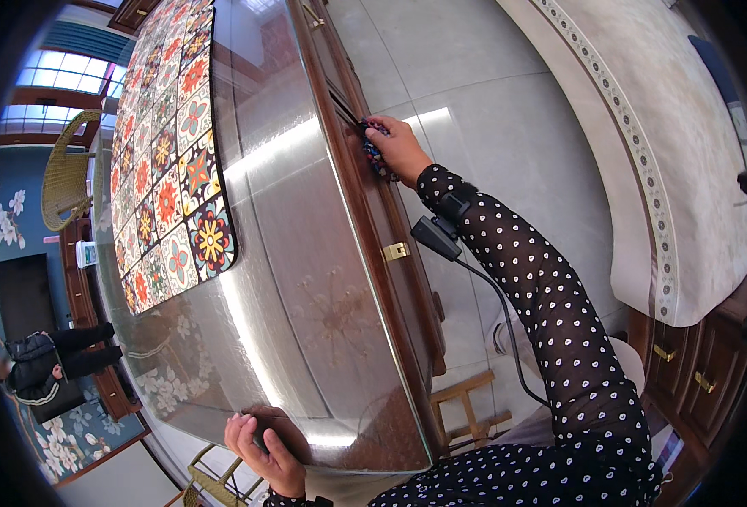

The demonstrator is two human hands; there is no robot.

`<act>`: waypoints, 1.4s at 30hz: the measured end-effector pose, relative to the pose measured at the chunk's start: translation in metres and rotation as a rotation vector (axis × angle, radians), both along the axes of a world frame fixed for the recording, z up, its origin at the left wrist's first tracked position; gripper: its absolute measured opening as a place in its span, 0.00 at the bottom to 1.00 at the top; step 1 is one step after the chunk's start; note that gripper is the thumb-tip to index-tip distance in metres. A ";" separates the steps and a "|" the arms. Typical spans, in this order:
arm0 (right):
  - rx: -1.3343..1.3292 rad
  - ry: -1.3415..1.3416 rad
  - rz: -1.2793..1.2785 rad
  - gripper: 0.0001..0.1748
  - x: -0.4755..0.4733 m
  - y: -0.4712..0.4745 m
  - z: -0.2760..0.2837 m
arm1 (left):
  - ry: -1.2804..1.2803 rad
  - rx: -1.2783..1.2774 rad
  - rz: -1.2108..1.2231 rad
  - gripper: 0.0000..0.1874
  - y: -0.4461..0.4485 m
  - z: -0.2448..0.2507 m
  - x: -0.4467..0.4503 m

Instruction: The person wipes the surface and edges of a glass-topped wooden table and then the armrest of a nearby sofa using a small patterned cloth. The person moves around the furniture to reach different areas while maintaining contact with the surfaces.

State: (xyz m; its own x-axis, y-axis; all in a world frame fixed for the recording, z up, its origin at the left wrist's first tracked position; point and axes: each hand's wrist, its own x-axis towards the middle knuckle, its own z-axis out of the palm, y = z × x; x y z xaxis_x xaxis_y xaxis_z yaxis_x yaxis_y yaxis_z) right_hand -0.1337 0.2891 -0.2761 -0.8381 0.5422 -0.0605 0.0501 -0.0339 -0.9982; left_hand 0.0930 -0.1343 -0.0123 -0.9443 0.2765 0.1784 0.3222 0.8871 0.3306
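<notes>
My right hand (401, 149) grips a multicoloured cloth (376, 149), pressed to the dark wooden side (362, 184) of a long table, just below its edge. A slit-like dark gap runs along the wood right by the fingers. The table's glass top (297, 253) is shiny and reflects strips of light. Near the table's end edge, my left hand (265, 453) has its fingers curled and apart, with nothing seen in it; a dark reflection shows beside it in the glass. A brass handle (396, 251) sits on the table's side, closer to me than the cloth.
A patterned mat (177, 184) covers part of the glass. Across the tiled floor (475, 139) stands a cabinet (684, 367) under a pale cloth (639, 158). A cable (506, 317) hangs from my right wrist. Woven chairs (69, 171) and another person (50, 364) are beyond the table.
</notes>
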 end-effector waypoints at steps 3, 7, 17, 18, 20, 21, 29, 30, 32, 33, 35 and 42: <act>0.324 0.049 -0.009 0.19 0.016 -0.007 -0.009 | 0.013 0.003 0.006 0.15 0.002 0.000 0.000; 0.382 -0.043 0.170 0.20 0.081 -0.021 -0.013 | 0.045 0.016 -0.022 0.14 0.002 -0.002 -0.002; 0.240 -0.180 0.287 0.17 0.229 -0.078 -0.009 | 0.179 0.049 -0.093 0.12 0.004 -0.005 -0.006; 0.196 -0.180 0.331 0.17 0.245 -0.085 -0.007 | 0.189 0.062 -0.095 0.12 0.005 -0.005 -0.007; 0.195 -0.218 0.374 0.16 0.276 -0.100 -0.003 | 0.205 0.085 -0.093 0.12 0.006 -0.005 -0.007; 0.229 -0.313 0.391 0.15 0.290 -0.109 0.001 | 0.214 0.096 -0.094 0.11 0.006 -0.005 -0.006; -0.620 -0.750 0.405 0.09 0.379 -0.163 0.077 | 0.285 0.123 -0.093 0.12 0.006 -0.007 -0.007; -0.858 -0.684 0.474 0.09 0.384 -0.165 0.090 | 0.287 0.129 -0.092 0.12 0.006 -0.008 -0.008; -0.625 -0.341 0.619 0.11 0.377 -0.174 0.118 | 0.289 0.116 -0.086 0.12 0.005 -0.010 -0.009; -0.920 -0.558 0.446 0.11 0.371 -0.177 0.133 | 0.291 0.132 -0.091 0.12 0.004 -0.011 -0.009; -0.777 -0.464 0.451 0.14 0.370 -0.158 0.165 | 0.314 0.134 -0.113 0.13 0.004 -0.013 -0.011; 0.363 -0.139 -0.137 0.17 0.460 0.001 0.285 | 0.286 0.108 -0.120 0.14 -0.002 -0.019 -0.015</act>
